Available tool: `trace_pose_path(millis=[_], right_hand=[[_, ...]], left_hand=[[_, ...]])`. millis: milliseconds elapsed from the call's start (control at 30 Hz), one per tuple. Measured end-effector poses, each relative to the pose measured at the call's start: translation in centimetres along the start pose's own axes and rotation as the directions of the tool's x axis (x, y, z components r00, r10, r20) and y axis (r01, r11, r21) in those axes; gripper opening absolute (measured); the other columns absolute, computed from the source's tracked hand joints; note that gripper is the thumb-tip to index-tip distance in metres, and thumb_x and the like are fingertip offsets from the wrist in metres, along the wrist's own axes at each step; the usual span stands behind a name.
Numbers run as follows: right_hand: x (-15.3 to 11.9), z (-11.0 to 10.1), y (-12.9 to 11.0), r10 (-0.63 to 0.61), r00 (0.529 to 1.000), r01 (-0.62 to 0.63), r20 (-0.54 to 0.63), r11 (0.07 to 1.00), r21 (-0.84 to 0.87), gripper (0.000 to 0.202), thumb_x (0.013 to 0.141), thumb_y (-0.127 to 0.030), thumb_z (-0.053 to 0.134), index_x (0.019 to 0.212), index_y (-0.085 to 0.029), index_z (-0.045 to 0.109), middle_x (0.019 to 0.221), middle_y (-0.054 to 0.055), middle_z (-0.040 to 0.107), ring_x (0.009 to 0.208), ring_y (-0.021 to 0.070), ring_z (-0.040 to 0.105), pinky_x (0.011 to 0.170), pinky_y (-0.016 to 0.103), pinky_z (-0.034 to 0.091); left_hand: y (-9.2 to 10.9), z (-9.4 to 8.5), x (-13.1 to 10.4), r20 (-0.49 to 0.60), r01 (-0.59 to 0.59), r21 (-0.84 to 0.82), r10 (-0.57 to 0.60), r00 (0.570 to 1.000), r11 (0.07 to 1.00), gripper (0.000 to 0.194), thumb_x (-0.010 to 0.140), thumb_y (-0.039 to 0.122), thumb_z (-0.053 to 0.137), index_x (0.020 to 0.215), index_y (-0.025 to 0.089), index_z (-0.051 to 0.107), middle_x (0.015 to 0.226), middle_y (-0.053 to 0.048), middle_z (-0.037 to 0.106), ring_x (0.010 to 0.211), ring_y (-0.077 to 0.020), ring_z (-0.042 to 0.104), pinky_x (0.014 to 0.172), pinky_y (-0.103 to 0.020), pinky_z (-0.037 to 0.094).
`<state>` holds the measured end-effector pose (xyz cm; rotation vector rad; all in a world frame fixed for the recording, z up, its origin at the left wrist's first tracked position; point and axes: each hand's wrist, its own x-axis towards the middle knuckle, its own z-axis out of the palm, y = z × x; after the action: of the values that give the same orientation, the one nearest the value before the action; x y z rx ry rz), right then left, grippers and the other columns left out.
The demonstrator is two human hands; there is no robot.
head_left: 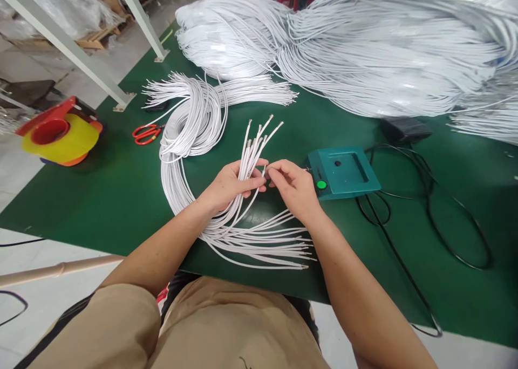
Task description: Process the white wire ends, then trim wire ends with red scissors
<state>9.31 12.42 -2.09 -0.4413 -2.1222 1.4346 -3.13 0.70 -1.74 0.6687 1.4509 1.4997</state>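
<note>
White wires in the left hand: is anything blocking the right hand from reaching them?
Nothing visible. The right hand has its fingertips right by one wire end, beside the bundle in the left hand; the teal device lies on the right hand's far side.

The left hand's (pixel 229 184) thumb covers a stretch of the held white wires (pixel 247 156); whatever lies between the right hand's (pixel 298 190) pinched fingers is too small to make out. The marking beside the teal device's (pixel 343 186) green button (pixel 321 185) is unreadable. The picture's edges crop the big wire bundle (pixel 384 56), the counter (pixel 477 304) and the blurred, plastic-wrapped stack (pixel 68 7).
</note>
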Motion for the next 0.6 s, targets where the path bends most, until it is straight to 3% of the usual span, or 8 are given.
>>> trace_pose_path(millis=[133, 267, 433, 533, 600], right_hand=[[0.25, 0.03, 0.18, 0.184, 0.979, -0.202, 0.092, 0.945, 0.257, 0.037, 0.09, -0.047, 0.047, 0.077, -0.015, 0.061, 0.071, 0.003, 0.06, 0.061, 0.0115, 0.054, 0.066, 0.026, 0.045], [0.28, -0.14, -0.04, 0.22, 0.969, -0.245, 0.115, 0.922, 0.298, 0.039, 0.085, -0.052, 0.053, 0.076, -0.015, 0.061, 0.07, 0.003, 0.059, 0.06, 0.011, 0.053, 0.063, 0.025, 0.044], [0.36, -0.55, -0.49, 0.263, 0.935, -0.349, 0.24, 0.808, 0.475, 0.034, 0.083, -0.046, 0.054, 0.096, -0.017, 0.065, 0.064, -0.001, 0.049, 0.056, 0.0091, 0.045, 0.056, 0.023, 0.043], [0.42, -0.7, -0.47, 0.259, 0.917, -0.387, 0.302, 0.756, 0.527, 0.021, 0.079, -0.033, 0.057, 0.089, -0.016, 0.065, 0.063, -0.001, 0.051, 0.056, 0.008, 0.045, 0.056, 0.022, 0.042], [0.41, -0.73, -0.46, 0.261, 0.92, -0.381, 0.294, 0.774, 0.505, 0.015, 0.077, -0.029, 0.059, 0.081, -0.015, 0.064, 0.067, 0.001, 0.057, 0.058, 0.0078, 0.049, 0.057, 0.021, 0.043]], left_hand=[[-0.09, 0.27, -0.1, -0.014, -0.047, 0.084, 0.049, 0.999, 0.995, 0.052, 0.066, 0.031, 0.078, 0.113, 0.017, 0.06, 0.078, -0.003, 0.059, 0.069, -0.0144, 0.063, 0.04, -0.014, 0.033], [0.0, 0.32, -0.17, 0.007, -0.072, 0.089, 0.072, 0.997, 0.993, 0.049, 0.069, 0.031, 0.076, 0.112, 0.017, 0.06, 0.077, -0.002, 0.059, 0.068, -0.0128, 0.063, 0.041, -0.013, 0.035], [0.08, 0.39, -0.26, 0.062, -0.097, 0.079, 0.092, 0.994, 0.992, 0.046, 0.074, 0.031, 0.072, 0.115, 0.016, 0.059, 0.079, -0.004, 0.061, 0.068, -0.0129, 0.063, 0.044, -0.014, 0.038], [-0.05, 0.39, -0.23, 0.088, -0.114, 0.06, 0.109, 0.99, 0.992, 0.043, 0.076, 0.029, 0.071, 0.115, 0.016, 0.058, 0.081, -0.004, 0.062, 0.068, -0.0126, 0.063, 0.045, -0.014, 0.039], [-0.17, 0.35, -0.18, 0.086, -0.115, 0.04, 0.111, 0.99, 0.993, 0.042, 0.076, 0.028, 0.071, 0.114, 0.017, 0.057, 0.082, -0.004, 0.063, 0.068, -0.0121, 0.063, 0.045, -0.014, 0.04]])
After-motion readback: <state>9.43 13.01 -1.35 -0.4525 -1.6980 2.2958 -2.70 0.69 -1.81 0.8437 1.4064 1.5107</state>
